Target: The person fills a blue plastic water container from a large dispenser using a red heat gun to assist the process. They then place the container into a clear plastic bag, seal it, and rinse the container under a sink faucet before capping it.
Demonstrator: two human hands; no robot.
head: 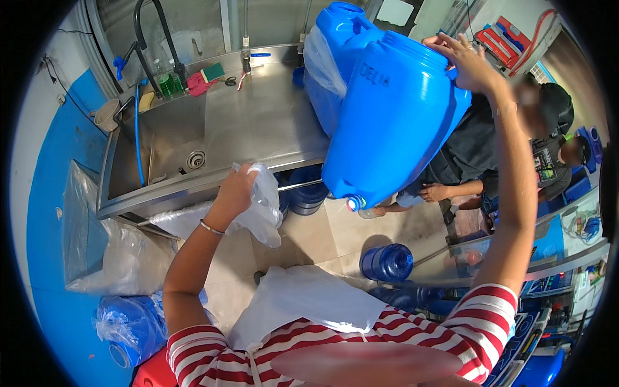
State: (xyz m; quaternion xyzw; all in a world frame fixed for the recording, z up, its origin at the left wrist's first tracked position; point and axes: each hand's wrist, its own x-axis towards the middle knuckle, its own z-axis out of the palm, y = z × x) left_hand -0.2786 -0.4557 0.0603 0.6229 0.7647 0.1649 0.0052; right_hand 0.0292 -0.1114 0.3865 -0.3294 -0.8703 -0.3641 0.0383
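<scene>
A clear plastic bag (265, 213) hangs bunched in my left hand (235, 191), in front of the steel sink counter's edge. My right hand (464, 62) grips the top of a large blue plastic water container (387, 116) by its shoulder, near the threaded neck. This container leans at the counter's right end, with writing on its side and a small spout (356, 203) low on its front. Behind it stands a second blue container (325, 58), partly wrapped in clear plastic. My right hand's fingertips are partly hidden.
The steel sink (164, 140) with a black faucet (162, 29) is at left. Scissors (230, 81) and a green sponge (212, 72) lie along the counter's back. A round blue bottle (387, 262) lies on the floor. Two people (464, 140) are close by on the right.
</scene>
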